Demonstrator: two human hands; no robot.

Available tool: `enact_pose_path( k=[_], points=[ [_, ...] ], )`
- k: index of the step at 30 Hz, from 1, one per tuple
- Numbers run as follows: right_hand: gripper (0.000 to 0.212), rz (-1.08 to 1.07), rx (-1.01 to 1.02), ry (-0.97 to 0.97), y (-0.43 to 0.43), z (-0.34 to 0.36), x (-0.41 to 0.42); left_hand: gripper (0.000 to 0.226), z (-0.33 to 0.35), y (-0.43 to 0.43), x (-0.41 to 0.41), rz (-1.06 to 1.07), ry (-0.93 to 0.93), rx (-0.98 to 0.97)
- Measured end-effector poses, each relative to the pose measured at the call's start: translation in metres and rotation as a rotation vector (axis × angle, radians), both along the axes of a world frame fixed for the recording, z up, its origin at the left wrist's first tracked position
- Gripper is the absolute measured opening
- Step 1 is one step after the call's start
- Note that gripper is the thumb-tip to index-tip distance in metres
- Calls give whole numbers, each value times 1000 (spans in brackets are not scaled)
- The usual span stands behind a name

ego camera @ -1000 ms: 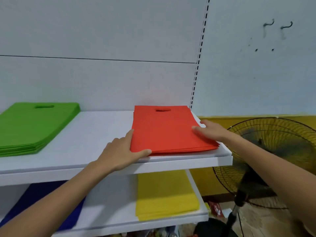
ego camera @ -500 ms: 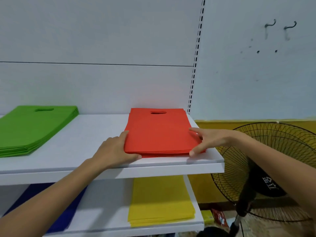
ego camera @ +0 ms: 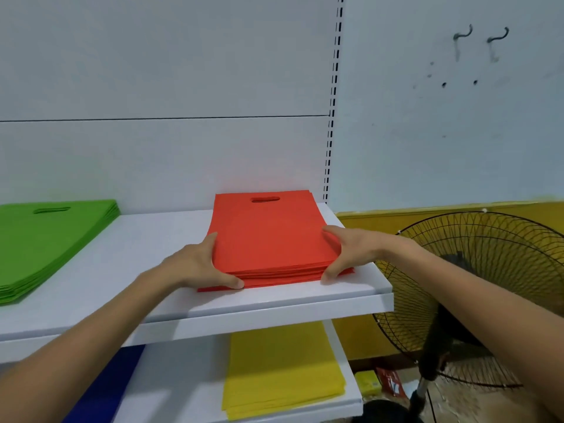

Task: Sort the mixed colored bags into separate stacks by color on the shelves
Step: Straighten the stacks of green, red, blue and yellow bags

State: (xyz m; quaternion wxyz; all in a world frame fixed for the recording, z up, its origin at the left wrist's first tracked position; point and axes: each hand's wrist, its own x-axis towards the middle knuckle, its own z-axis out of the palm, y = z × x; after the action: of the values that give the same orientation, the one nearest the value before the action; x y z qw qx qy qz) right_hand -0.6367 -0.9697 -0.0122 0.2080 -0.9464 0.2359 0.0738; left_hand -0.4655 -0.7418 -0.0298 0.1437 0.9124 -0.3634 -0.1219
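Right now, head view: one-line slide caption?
Left hand and right hand hold the red stack on the upper shelf, green stack alongside.

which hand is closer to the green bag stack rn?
Left. The left hand holds the left edge of the red stack, the side facing the green stack. The right hand holds its right edge, farther away.
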Motion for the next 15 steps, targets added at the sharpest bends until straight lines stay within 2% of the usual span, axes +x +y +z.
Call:
enact_pose_path(
  k=[2,3,6,8,12,15],
  points=[
    [109,16,-5,45,-1,0,-3,129,5,2,2,-18,9,113],
    [105,1,-28,21,-1,-2,-3,130,5,1,4,-13,-34,144],
    [88,-66,-49,-111,0,-7,-6,110,-5,-1,1,41,-137,36],
    [93,-79,-13,-129,-2,-8,-9,105,-11,-2,-3,54,-215,-64],
    [105,-79,87,-75,-11,-4,-19,138,-11,6,-2,2,-68,28],
    [107,-105,41,-137,-14,-7,-21,113,-10,8,-6,38,-209,-40]
  ],
)
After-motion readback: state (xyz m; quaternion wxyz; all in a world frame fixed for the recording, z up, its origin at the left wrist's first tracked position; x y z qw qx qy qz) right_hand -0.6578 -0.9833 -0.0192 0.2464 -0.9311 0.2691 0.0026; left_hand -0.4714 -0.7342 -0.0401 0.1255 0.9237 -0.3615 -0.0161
